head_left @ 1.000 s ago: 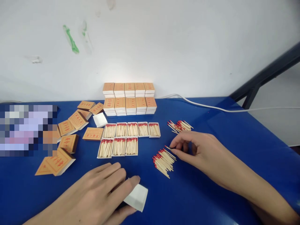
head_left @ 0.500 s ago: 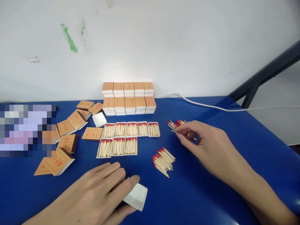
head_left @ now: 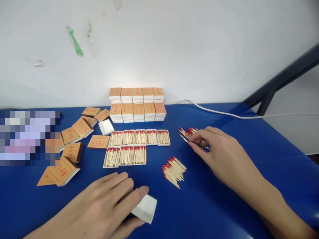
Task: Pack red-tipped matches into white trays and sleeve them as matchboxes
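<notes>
Far left: loose boxes [head_left: 70, 134], unmoved. Left hand [head_left: 104, 205] has fingers and thumb around a white tray [head_left: 147, 209], as a second ago; visible part bare. Filled trays [head_left: 128, 156] beyond it on the desk [head_left: 211, 212], no change. Near pile [head_left: 173, 172]: right hand [head_left: 219, 151] was beside it, has since shifted to the far pile [head_left: 191, 131], fingertips apparently pinching a match [head_left: 183, 138]. Judgement: loose matches being gathered one by one; tray seemingly not yet filled.

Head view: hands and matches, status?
Left hand holding white tray. Right hand at far match pile, grip unclear, hiding part of it. Near match pile loose, uncovered.
</notes>
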A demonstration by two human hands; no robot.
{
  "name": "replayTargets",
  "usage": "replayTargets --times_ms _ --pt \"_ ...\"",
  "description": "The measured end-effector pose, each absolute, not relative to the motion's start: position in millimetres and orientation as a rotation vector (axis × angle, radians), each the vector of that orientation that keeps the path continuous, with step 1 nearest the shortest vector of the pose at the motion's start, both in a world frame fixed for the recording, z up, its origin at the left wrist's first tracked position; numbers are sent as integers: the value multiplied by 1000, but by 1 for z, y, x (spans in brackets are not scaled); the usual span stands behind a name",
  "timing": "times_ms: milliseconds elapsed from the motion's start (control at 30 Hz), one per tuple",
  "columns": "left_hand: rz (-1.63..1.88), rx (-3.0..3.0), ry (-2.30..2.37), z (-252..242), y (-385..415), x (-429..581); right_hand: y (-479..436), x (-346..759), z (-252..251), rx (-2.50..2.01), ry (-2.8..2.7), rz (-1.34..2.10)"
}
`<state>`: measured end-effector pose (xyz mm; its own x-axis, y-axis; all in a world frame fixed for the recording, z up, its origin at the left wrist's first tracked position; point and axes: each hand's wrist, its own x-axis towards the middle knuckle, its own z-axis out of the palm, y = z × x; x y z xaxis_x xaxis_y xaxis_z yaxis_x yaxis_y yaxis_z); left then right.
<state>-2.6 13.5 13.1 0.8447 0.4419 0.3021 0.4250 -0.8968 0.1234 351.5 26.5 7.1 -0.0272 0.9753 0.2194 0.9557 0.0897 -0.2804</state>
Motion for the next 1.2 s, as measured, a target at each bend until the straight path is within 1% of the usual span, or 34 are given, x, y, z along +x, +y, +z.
replayTargets --times_ms 100,200,333,500,633,1200 --pt "556 2974 697 13 14 -2 26 351 6 -1903 -2016 72" --pt "516 2965 697 12 14 -3 25 351 6 -1870 -2004 110" --pt "421 2967 676 9 13 -8 23 352 9 -1810 -1996 263" --pt "453 2974 688 9 12 -9 19 348 15 -1786 -1997 491" --pt "450 2972 681 9 13 -8 17 344 18 -1749 -2009 583" --pt "431 2971 705 8 11 -9 18 366 16 -1727 -2231 424"
